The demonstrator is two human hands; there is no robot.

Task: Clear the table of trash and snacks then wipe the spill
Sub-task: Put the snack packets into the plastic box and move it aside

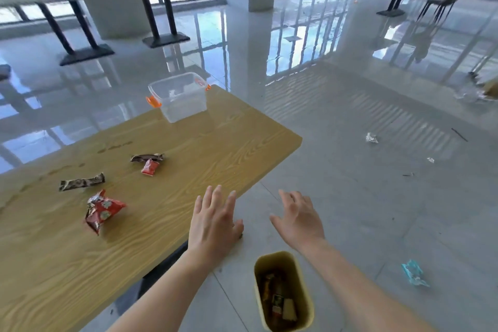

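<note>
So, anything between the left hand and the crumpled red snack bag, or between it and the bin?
Nothing visible: bare tabletop from left hand to red snack bag, and the yellow bin sits open on the floor.

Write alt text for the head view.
The left hand and right hand, both open, hover at the edge of a wooden table bearing snack wrappers, a spill and a clear tub; a yellow bin stands on the floor.

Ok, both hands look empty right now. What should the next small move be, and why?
Probably reach the left hand to the crumpled red packet, the closest wrapper on the table. Both hands are open and hold nothing, that packet lies nearest the left hand, and the bin on the floor near the right hand already holds trash.
</note>
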